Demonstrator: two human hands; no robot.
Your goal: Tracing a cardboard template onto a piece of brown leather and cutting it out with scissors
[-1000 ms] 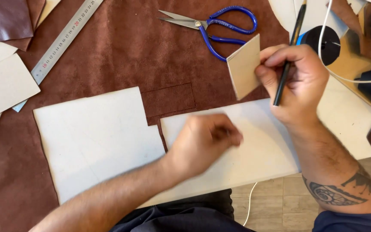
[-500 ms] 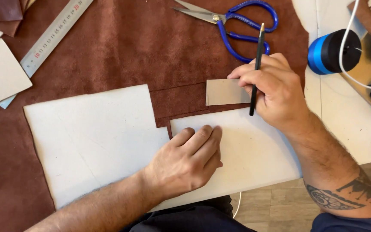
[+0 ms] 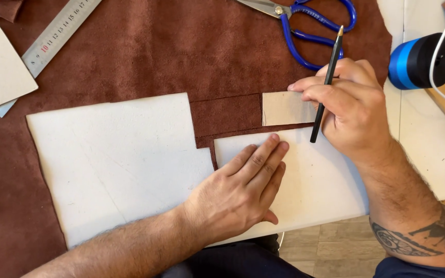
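Brown suede hide [image 3: 145, 56] covers the bench; my left hand [image 3: 243, 193], grip released, flattens the white notched sheet [image 3: 114, 159], while my right hand [image 3: 351, 105] grasps a black pencil [image 3: 326, 85], seemingly pinning the small tan card rectangle [image 3: 284, 108] for tracing

card piece: lying [image 3: 280, 108] just left of the right hand's fingertips [image 3: 297, 86]
sheet: lying [image 3: 114, 159] under the left hand's fingers [image 3: 263, 159]
scissors: lying [image 3: 305, 20] beyond the right hand's fingers

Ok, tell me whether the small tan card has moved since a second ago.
Yes. The small tan card was held up on edge near the scissors; the right hand now presses it flat on the brown leather, lower, by the white sheet.
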